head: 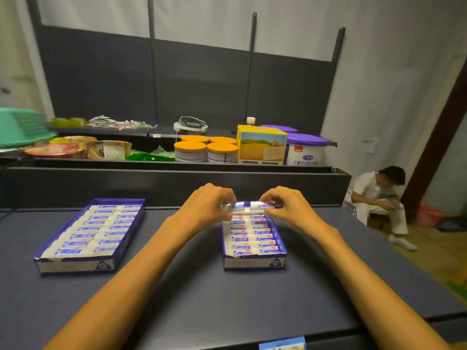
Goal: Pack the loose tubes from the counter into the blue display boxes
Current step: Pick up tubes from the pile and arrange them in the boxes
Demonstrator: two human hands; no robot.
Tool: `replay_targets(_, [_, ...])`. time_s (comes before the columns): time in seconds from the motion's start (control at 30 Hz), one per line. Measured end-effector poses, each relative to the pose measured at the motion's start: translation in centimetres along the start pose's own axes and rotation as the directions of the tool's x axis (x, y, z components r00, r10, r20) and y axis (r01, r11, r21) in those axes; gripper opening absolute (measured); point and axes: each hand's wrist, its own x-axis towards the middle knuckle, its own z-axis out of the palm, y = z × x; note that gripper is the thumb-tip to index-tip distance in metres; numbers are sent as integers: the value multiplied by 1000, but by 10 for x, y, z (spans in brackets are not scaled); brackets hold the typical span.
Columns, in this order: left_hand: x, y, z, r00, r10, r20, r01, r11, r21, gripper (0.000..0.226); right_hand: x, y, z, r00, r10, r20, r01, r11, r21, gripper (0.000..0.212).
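Here both hands meet over the far end of the right blue display box (254, 258). The left hand (207, 205) curls its fingers around one end of a white-and-blue tube (246, 205), and the right hand (284, 207) pinches the other end, so the tube lies crosswise between them, just above the top row of tubes already in that box. Whether it touches that row or hangs slightly clear is hard to tell, as the fingers cover the gap. Below the grip, toward the person, the box holds two neat columns of packed tubes (249, 239) running down to its near wall. Well to the left of the grip sits a second blue display box (73, 266), also filled with rows of tubes, resting on the same dark counter (177, 286). Beyond the grip, past the counter's raised back edge, a shelf carries orange-lidded tins (207, 150), a yellow carton (261, 145) and a purple-lidded tub (305, 149). Far to the right of the grip, a person in white (376, 198) sits low by the wall.
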Motion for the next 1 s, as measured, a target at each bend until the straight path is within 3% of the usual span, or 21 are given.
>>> replay_targets(0.23, [19, 1, 14, 993, 8, 115, -23, 991, 133, 27, 22, 11, 2, 999, 12, 30, -12, 1000, 15, 26])
replay_targets(0.63, [23, -1, 23, 987, 15, 159, -44, 982, 182, 27, 22, 20, 5, 995, -32, 92, 25, 997, 70, 25])
replay_targets(1.0, [23, -5, 28, 989, 10, 144, -34, 986, 165, 34, 25, 6, 11, 975, -36, 218, 61, 992, -110, 33])
